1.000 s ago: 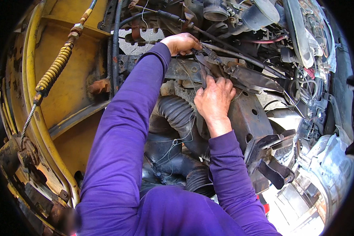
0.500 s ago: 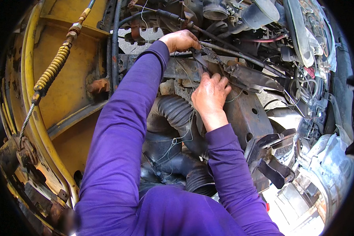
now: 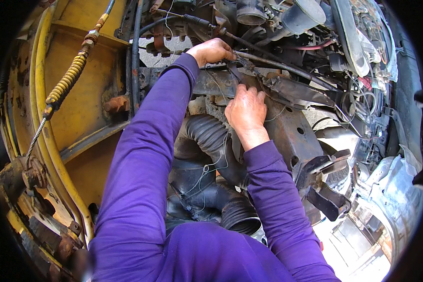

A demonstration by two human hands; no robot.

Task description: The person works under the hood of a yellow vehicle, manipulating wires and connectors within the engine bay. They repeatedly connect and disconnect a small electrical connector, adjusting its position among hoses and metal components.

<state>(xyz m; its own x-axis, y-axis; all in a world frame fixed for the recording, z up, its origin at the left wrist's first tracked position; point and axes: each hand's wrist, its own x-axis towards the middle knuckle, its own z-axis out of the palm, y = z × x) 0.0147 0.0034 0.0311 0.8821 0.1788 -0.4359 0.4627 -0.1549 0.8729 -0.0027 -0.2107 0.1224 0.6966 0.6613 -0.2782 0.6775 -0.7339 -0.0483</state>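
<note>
From where I stand, the dark strip (image 3: 234, 72) lies between the 2 hands, beside the wiring bundle (image 3: 250, 67). Its long axis slants from the left hand's fingertips down and rightward to the right hand's. The right hand (image 3: 247, 112) is bent nearly closed and seems to pinch the lower end. The left hand (image 3: 213, 50) is curled at the upper end; its tips are hidden, so I can't tell its grip. I can read no brand, label or writing.
</note>
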